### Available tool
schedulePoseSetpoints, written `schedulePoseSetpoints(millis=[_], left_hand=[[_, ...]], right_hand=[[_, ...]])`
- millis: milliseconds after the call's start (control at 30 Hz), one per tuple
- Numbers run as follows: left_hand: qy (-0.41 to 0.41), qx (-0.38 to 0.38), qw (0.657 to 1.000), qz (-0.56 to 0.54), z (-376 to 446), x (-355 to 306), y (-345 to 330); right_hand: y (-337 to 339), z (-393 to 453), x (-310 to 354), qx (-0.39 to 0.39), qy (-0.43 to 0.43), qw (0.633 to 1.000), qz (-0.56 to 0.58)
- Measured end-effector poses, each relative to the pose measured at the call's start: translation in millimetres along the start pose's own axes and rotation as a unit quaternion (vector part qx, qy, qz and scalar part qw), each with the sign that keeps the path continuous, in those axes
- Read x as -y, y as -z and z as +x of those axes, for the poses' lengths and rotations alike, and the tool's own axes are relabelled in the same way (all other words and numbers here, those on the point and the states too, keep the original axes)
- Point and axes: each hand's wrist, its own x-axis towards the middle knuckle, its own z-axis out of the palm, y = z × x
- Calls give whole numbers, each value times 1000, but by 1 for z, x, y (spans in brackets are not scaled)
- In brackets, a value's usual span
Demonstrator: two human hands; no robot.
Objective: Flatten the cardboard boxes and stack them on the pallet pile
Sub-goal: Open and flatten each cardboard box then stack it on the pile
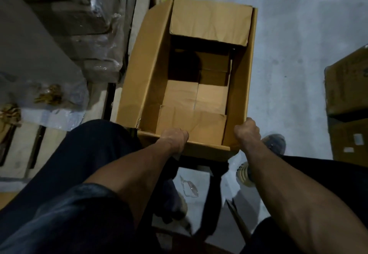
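Right now I have both hands on one open cardboard box (pixel 151 78), not flattened. It stands on the grey concrete floor (pixel 298 34), its left side just beside the pallet pile (pixel 103 102) that runs along the left edge of the floor. My left hand (pixel 174 139) grasps the near rim of the box, fingers curled over the edge and into the opening. My right hand (pixel 248 133) clamps the near right corner, fingers wrapped around the corner and mostly hidden behind it.

Top flaps are open: the far flap (pixel 209 20) is folded inward and creased, the near flap (pixel 189 126) hangs down inside, the left flap (pixel 157 26) stands up. Inside I see the bottom flaps (pixel 197 96) with a seam between them; the far part of the interior is dark.

On the pallet pile lie plastic-wrapped goods (pixel 99 40) and a grey board (pixel 29 40). More cardboard boxes (pixel 348 86) sit at the right edge of the floor, well apart from mine. My dark trouser legs (pixel 89 154) frame the near edge, a shoe (pixel 273 143) shows just beside the right wrist, and a scrap of clear plastic (pixel 189 188) lies on the floor between my feet.
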Motion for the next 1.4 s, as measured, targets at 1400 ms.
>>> schedulePoseSetpoints(millis=[1400], left_hand=[[-135,-169,225,-950,172,-6,274]], right_hand=[[37,140,137,-79,13,994,68]])
